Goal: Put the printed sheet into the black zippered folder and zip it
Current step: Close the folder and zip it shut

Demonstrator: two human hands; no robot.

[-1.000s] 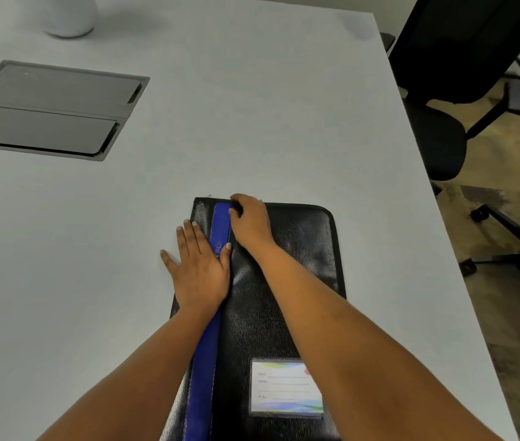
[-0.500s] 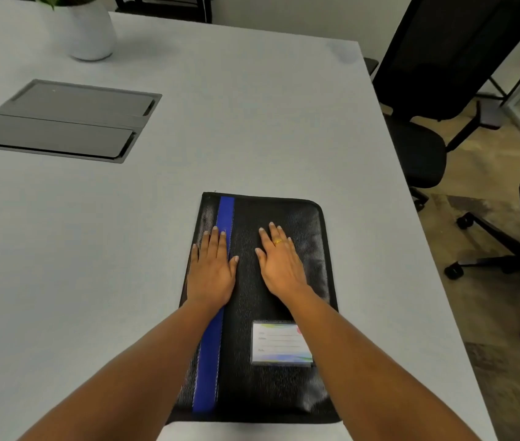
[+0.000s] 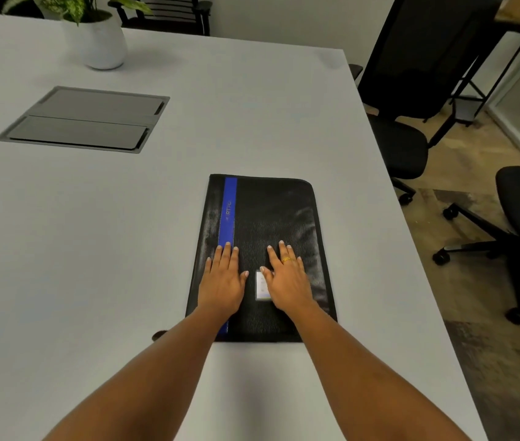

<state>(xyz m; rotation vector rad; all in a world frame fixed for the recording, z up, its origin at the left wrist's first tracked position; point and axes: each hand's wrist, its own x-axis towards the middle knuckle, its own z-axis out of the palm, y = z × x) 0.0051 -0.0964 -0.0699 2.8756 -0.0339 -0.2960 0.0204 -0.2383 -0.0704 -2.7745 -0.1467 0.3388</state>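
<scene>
Black zippered folder (image 3: 271, 218) flat on white table (image 3: 252, 106), closed, near right edge, blue stripe (image 3: 228, 208) running down left side. Left hand (image 3: 222, 281) palm-down on folder's near left part, over stripe, fingers straight and close together, thumb out, gripping nothing. Right hand (image 3: 285, 281) palm-down just beside it, fingers slightly spread, gold ring (image 3: 286, 259) on one finger, partly covering label card (image 3: 260, 286). Printed sheet hidden from view. Grey cable hatch (image 3: 87, 119) set in table far left. Potted plant (image 3: 99, 39) beyond. Office chairs (image 3: 411, 106) right of table.
</scene>
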